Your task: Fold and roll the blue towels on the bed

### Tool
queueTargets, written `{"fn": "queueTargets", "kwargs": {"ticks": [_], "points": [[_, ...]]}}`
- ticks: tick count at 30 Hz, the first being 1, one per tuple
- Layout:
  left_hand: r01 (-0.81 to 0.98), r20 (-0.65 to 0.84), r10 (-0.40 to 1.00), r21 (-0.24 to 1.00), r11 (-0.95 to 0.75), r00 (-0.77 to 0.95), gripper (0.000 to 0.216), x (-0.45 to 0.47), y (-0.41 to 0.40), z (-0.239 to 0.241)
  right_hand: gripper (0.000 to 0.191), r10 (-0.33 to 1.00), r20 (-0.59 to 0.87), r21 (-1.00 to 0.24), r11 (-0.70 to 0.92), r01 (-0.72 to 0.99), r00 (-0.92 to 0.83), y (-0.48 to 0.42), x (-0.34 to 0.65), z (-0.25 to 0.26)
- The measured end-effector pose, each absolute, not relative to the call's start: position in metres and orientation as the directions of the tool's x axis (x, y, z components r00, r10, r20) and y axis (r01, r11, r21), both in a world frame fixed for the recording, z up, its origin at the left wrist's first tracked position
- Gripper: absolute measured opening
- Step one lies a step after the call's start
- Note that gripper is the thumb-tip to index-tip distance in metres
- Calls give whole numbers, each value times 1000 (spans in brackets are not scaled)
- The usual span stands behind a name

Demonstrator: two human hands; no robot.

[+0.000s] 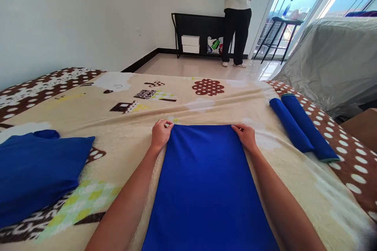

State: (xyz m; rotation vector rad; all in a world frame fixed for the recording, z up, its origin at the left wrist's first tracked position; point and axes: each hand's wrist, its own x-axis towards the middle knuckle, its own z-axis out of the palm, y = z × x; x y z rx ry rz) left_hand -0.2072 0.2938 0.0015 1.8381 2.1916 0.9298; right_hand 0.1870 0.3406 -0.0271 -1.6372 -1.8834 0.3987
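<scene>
A blue cloth (207, 188) lies stretched out flat in front of me on a patterned blanket (123, 157), its lower end running out of view. At its far left corner, my left hand (161, 133) pinches the fabric between thumb and fingers. My right hand (245, 135) grips the far right corner the same way, and the edge between them is pulled fairly straight. To the right lie two rolled blue cloths (291, 125) side by side. Another blue cloth (38, 168), loosely spread and rumpled, rests on the left.
Beyond the blanket a person (238, 11) stands beside a black shelf (203, 23) holding white boxes (190, 43). At the right are a sheet-covered bulky object (338, 55), a cardboard box (362, 127) and a stool (287, 20) by the glass door.
</scene>
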Motion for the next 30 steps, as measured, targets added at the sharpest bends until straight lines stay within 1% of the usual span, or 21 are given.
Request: {"fn": "queueTargets", "kwargs": {"ticks": [5,8,10,12,14,15,17,19,21,23,25,27,30], "points": [[881,295,917,459,111,-270,25,-207,289,0,34,962,265,-530,201,824,-65,341,185,-25],[899,346,911,434,58,-226,29,-196,281,12,37,946,323,-500,200,843,-32,334,183,-10],[912,377,921,405,-67,-100,36,-179,273,21,43,924,374,-470,257,844,-73,322,174,0],[903,357,930,363,-231,94,44,-157,264,24,50,899,390,-427,366,827,-197,307,157,6],[880,298,923,332,-339,243,49,-138,256,21,52,873,355,-391,464,795,-335,292,140,6],[880,269,925,322,-350,269,50,-134,253,18,52,867,328,-380,485,788,-375,286,134,4],[906,230,946,303,-294,230,50,-135,248,11,52,884,280,-370,459,807,-375,280,132,-1],[939,215,967,283,-195,136,48,-148,242,10,52,920,248,-365,378,851,-303,278,142,-3],[958,218,974,261,-118,61,48,-161,234,13,52,943,236,-355,308,883,-234,275,153,1],[966,237,971,238,-103,45,46,-161,219,21,54,944,249,-338,294,894,-216,265,155,8],[962,252,961,214,-168,112,46,-146,194,28,57,924,264,-318,355,879,-277,240,147,15],[932,246,936,198,-304,253,50,-121,159,33,60,874,251,-302,480,824,-417,202,132,20],[852,206,870,197,-486,448,60,-94,94,33,63,754,185,-307,653,692,-630,133,124,21]]}}
